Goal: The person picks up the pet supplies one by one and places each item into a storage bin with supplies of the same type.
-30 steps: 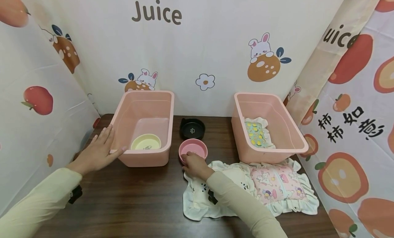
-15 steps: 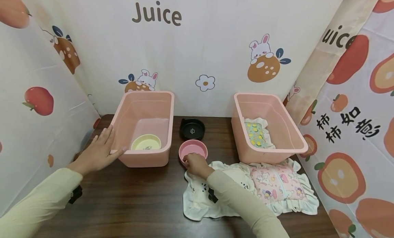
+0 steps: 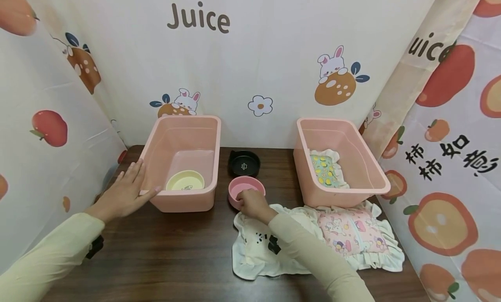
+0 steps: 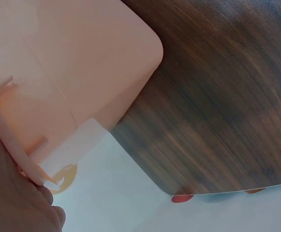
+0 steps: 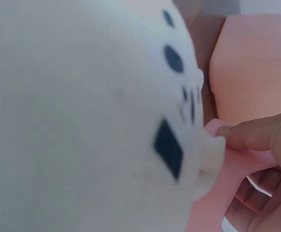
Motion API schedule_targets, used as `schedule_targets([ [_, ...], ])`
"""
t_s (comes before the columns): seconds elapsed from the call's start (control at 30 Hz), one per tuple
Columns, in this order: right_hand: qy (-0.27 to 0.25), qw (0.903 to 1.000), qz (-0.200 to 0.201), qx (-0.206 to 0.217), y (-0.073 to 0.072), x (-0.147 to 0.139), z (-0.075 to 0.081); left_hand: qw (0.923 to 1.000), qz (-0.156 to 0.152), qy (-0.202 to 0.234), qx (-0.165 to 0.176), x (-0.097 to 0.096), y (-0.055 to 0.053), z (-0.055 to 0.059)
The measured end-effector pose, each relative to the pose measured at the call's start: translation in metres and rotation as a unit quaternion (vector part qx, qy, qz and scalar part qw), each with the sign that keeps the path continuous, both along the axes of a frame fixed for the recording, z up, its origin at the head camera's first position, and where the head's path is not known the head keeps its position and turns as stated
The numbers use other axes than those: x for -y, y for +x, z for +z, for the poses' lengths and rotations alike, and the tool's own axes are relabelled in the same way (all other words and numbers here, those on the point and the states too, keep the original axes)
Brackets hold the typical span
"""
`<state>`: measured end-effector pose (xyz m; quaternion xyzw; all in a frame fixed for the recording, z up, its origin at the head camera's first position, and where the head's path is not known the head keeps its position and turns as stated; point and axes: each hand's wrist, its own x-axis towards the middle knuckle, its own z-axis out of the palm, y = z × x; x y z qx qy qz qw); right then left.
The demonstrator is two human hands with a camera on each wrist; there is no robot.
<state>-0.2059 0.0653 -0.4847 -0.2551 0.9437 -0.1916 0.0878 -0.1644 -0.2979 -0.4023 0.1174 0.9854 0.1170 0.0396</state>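
My left hand (image 3: 123, 191) rests along the left rim of the left pink bin (image 3: 184, 202), fingers extended. Inside that bin lies a pale yellow bowl (image 3: 185, 177). In the left wrist view the hand (image 4: 15, 193) is at the edge of the bin's wall (image 4: 82, 53). With thumb and fingers, my right hand (image 3: 256, 205) pinches the near rim of a small pink bowl (image 3: 243, 183). The right wrist view shows the thumb over the pink bowl's rim (image 5: 239, 159) and the fingers on its other side. Just behind it sits a black bowl (image 3: 244, 163).
A second pink bin (image 3: 332, 199) stands at the right, holding a lemon-print frilled cushion (image 3: 325, 171). In front of it lie a white frilled cushion (image 3: 254, 254) and a pink-print one (image 3: 352, 232). Patterned cloth (image 3: 250, 67) walls the dark wooden table (image 3: 176, 258).
My right hand and the pink bowl it pinches have shifted slightly to the right. The left hand stays on the bin rim.
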Motion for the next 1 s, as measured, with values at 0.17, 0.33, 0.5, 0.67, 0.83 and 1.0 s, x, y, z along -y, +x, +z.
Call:
schedule_targets([
  [0.17, -0.006, 0.9998, 0.012, -0.015, 0.002, -0.007, 0.005, 1.0, 0.002, -0.003, 0.002, 0.0, 0.0, 0.0],
  [0.33, -0.011, 0.9997, 0.02, -0.011, 0.005, -0.014, 0.012, 1.0, 0.003, -0.001, 0.002, 0.0, 0.0, 0.0],
  [0.5, -0.012, 0.9994, 0.031, -0.014, 0.011, -0.019, 0.026, 1.0, -0.001, 0.001, 0.001, 0.0, 0.0, 0.001],
  [0.67, -0.024, 0.9983, 0.042, -0.031, 0.016, -0.025, 0.049, 0.9999, -0.006, 0.008, -0.002, 0.0, 0.0, 0.001],
  [0.83, -0.038, 0.9974, 0.045, -0.042, 0.019, -0.031, 0.075, 0.9999, -0.006, 0.01, -0.007, 0.0, 0.0, -0.001],
  [1.0, -0.047, 0.9949, 0.049, -0.075, 0.016, -0.031, 0.107, 0.9998, -0.008, 0.012, -0.012, 0.001, 0.0, -0.002],
])
